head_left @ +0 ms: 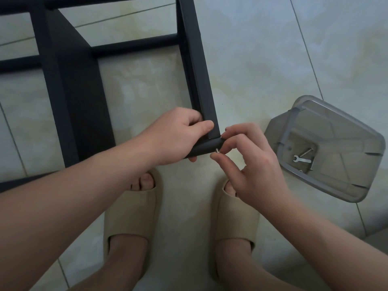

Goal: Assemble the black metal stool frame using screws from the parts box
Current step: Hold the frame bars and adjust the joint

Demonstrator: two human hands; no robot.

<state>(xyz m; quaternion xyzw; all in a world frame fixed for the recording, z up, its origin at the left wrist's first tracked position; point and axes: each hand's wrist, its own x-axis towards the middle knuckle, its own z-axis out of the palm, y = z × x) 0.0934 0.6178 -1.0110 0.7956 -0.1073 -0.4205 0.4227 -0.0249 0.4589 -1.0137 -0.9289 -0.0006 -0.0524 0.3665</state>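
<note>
At the near corner of the black metal stool frame (198,80), the left hand (178,135) gripped the joint while the right hand (247,164), nearer the parts box (336,131) on the floor (262,59), pinched a screw (217,151) standing out of the crossbar (204,147) end towards it.

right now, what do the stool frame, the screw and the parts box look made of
The stool frame looks like metal with a matte black coating, no shine. The screw is bare silvery metal. The parts box seems clear, slightly cloudy plastic; floor shows through.
</note>
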